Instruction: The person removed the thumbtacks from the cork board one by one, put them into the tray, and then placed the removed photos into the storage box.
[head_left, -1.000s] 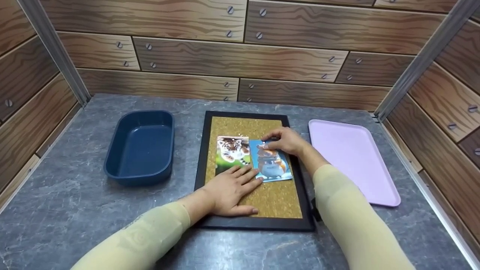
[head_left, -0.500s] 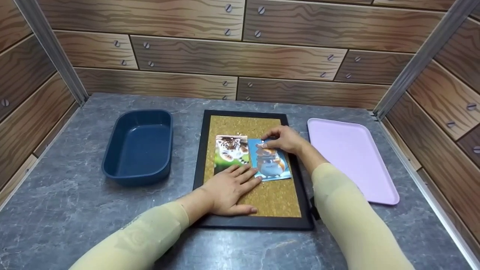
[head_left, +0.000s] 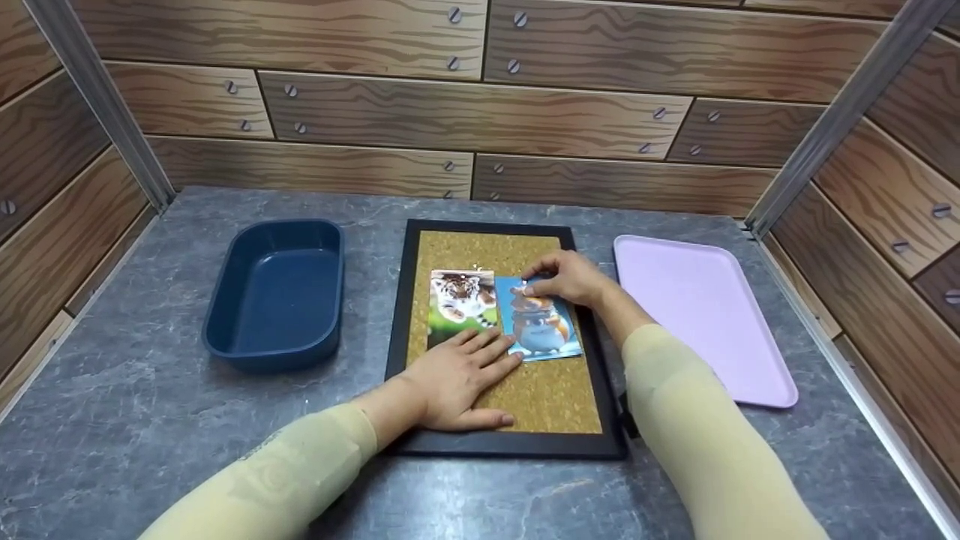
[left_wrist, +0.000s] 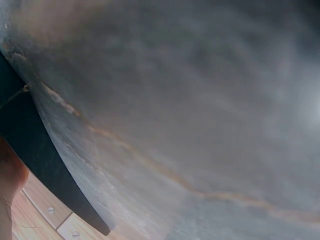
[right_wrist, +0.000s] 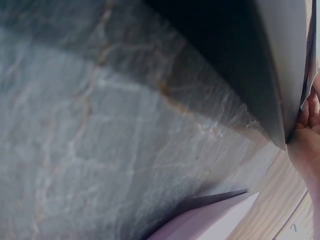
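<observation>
A cork board (head_left: 555, 409) in a black frame lies on the table with two picture cards on it. The tiger card (head_left: 465, 300) has a small clear push pin (head_left: 478, 268) at its top edge. Beside it on the right lies a blue card (head_left: 540, 330) showing a fishbowl. My left hand (head_left: 461, 382) rests flat on the board, fingers spread over the lower ends of both cards. With thumb and forefinger my right hand (head_left: 574, 279) pinches a tiny whitish push pin (head_left: 524, 283) at the blue card's top edge; the fingertips mostly hide it.
A deep blue tub (head_left: 274, 360) stands to the left of the board. On the right lies a flat lilac tray (head_left: 705, 315), partly behind the right forearm. Wood-patterned walls (head_left: 375, 116) close off the back and sides of the grey marbled table (head_left: 135, 360).
The whole head view has shifted very slightly. Both hands and the cards keep their places on the board.
</observation>
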